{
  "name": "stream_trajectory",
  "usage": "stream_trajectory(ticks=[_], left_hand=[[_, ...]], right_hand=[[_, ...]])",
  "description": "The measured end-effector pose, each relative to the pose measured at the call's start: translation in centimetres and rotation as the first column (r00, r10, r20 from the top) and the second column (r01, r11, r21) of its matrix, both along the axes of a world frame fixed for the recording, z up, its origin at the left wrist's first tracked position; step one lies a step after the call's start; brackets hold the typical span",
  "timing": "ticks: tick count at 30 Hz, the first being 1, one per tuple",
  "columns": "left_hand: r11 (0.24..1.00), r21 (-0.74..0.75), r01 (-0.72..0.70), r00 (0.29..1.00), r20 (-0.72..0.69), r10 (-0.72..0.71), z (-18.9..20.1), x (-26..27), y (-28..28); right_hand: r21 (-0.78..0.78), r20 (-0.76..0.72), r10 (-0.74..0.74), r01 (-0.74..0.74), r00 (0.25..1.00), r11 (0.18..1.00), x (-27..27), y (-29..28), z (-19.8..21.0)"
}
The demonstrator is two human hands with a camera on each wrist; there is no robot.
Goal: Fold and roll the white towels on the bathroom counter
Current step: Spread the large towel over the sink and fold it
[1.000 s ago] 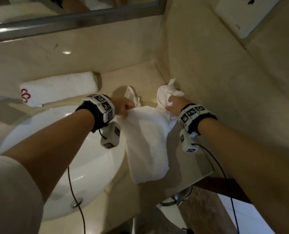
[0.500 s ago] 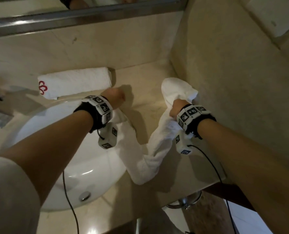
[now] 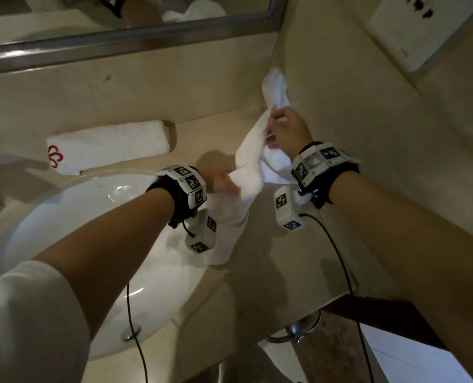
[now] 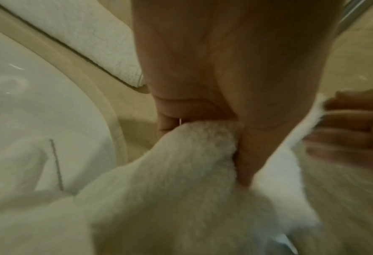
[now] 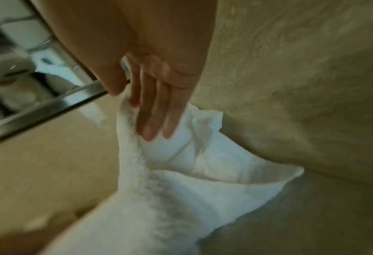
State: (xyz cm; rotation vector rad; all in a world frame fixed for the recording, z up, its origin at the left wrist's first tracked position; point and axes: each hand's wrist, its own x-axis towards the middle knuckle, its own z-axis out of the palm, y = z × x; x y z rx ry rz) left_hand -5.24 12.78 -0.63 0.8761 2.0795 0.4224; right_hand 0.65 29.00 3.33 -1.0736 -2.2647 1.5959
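Since half a second ago the right hand (image 3: 287,128) has risen off the counter toward the corner wall, and the loose white towel (image 3: 250,150) that sagged in a low loop between the two hands now runs up at a slant, lifted clear of the counter (image 3: 274,244) along most of its length. The left hand (image 3: 218,181) has shifted toward the right one, so the two stand closer together.

The left hand grips one bunched end of the towel just past the basin's (image 3: 64,239) edge; in the left wrist view its thumb (image 4: 253,155) presses down into the terry and the fingers curl round the cloth. The right hand pinches the other end between thumb and forefinger, while its remaining fingers (image 5: 157,110) lie nearly straight along the fabric. A free corner of the towel sticks up above the right hand against the beige wall (image 3: 354,120), and a tail hangs below the left wrist to the counter.

Behind the basin, by the back wall, a folded white towel with a red emblem (image 3: 108,145) lies flat. The mirror (image 3: 119,12) runs above it.
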Motion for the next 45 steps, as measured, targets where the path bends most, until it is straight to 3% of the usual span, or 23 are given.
stream_trajectory(ticks=[1, 2, 4, 5, 6, 7, 10, 12, 14, 17, 19, 21, 23, 26, 29, 31, 34, 36, 38, 42, 45], left_hand=[[1.000, -0.004, -0.024, 1.000, -0.017, 0.024, 0.0, -0.2, -0.1], [0.999, -0.001, -0.041, 0.998, -0.040, 0.041, 0.2, -0.4, -0.3], [0.996, 0.031, -0.082, 0.994, -0.075, 0.084, -0.6, -1.2, -0.4], [0.992, 0.044, -0.117, 0.990, -0.073, 0.120, -1.2, -1.7, -0.6], [0.989, 0.048, -0.141, 0.988, -0.059, 0.144, -1.2, -2.0, -0.7], [0.986, 0.056, -0.158, 0.987, -0.030, 0.159, -1.0, -2.1, -0.9], [0.989, 0.045, -0.142, 0.989, 0.054, 0.140, 0.3, -1.4, -1.2], [0.994, 0.027, -0.110, 0.991, 0.083, 0.107, 1.0, -1.0, -0.8], [0.994, 0.042, -0.098, 0.992, 0.083, 0.095, 1.7, -0.6, -0.6], [0.993, 0.060, -0.098, 0.990, 0.113, 0.091, 3.0, -0.4, -0.6], [0.995, 0.042, -0.093, 0.985, 0.151, 0.086, 3.7, -0.3, -1.0], [0.994, -0.013, -0.106, 0.978, 0.178, 0.107, 4.0, -0.4, -1.4], [0.991, -0.107, -0.081, 0.974, 0.201, 0.101, 3.9, 0.0, -1.7], [0.941, -0.327, 0.089, 0.971, 0.240, -0.008, 2.9, 0.7, -1.8], [0.841, -0.499, 0.209, 0.978, 0.100, -0.183, 0.9, 0.4, -2.8], [0.871, -0.470, 0.143, 0.984, -0.028, -0.176, -0.1, 0.4, -3.5], [0.944, -0.327, 0.037, 0.994, -0.087, -0.069, -0.4, 0.4, -4.0], [0.969, -0.246, 0.003, 0.994, -0.101, -0.028, -0.2, 0.3, -3.9], [0.980, -0.195, -0.027, 0.997, -0.077, 0.012, 0.0, 0.4, -3.8], [0.985, -0.109, -0.131, 0.990, 0.045, 0.136, 1.5, 1.4, -2.4], [0.987, -0.046, -0.157, 0.981, 0.107, 0.161, 3.3, 1.8, -1.0]], right_hand=[[0.041, 0.117, 0.134, -0.139, 0.984, 0.989, 0.4, -0.5, -0.1], [0.072, 0.286, 0.292, -0.325, 0.912, 0.943, 0.9, -0.9, -0.5], [-0.009, 0.551, 0.511, -0.607, 0.660, 0.795, 2.4, -1.9, -1.1], [-0.083, 0.599, 0.579, -0.676, 0.553, 0.732, 3.2, -2.4, -1.6], [-0.129, 0.601, 0.614, -0.696, 0.512, 0.707, 3.9, -2.8, -2.2], [-0.136, 0.557, 0.632, -0.691, 0.540, 0.710, 4.4, -3.1, -2.8], [-0.028, 0.411, 0.543, -0.585, 0.733, 0.811, 4.5, -3.0, -3.8], [0.022, 0.375, 0.530, -0.579, 0.760, 0.815, 3.9, -2.5, -3.3], [0.083, 0.451, 0.551, -0.648, 0.702, 0.757, 3.3, -2.3, -2.9], [0.121, 0.735, 0.508, -0.824, 0.449, 0.554, 2.3, -2.1, -3.8], [0.084, 0.823, 0.437, -0.839, 0.362, 0.538, 2.2, -1.8, -4.6], [0.100, 0.872, 0.353, -0.828, 0.340, 0.551, 2.5, -1.1, -4.9], [0.157, 0.898, 0.248, -0.790, 0.364, 0.592, 3.2, -0.1, -4.7], [0.199, 0.922, 0.171, -0.803, 0.348, 0.561, 4.4, 2.2, -4.7], [0.258, 0.908, 0.129, -0.775, 0.398, 0.576, 5.6, 3.8, -5.1], [0.260, 0.901, 0.126, -0.750, 0.415, 0.608, 6.3, 3.4, -4.9], [0.282, 0.882, 0.130, -0.726, 0.454, 0.627, 6.6, 2.2, -4.9], [0.289, 0.822, 0.198, -0.691, 0.533, 0.662, 6.1, 1.1, -4.4], [0.211, 0.760, 0.334, -0.697, 0.558, 0.686, 4.9, -0.2, -3.4], [0.157, 0.740, 0.498, -0.836, 0.452, 0.526, 3.0, -3.1, -2.3], [0.115, 0.733, 0.530, -0.845, 0.427, 0.522, 3.6, -4.2, -2.5]])
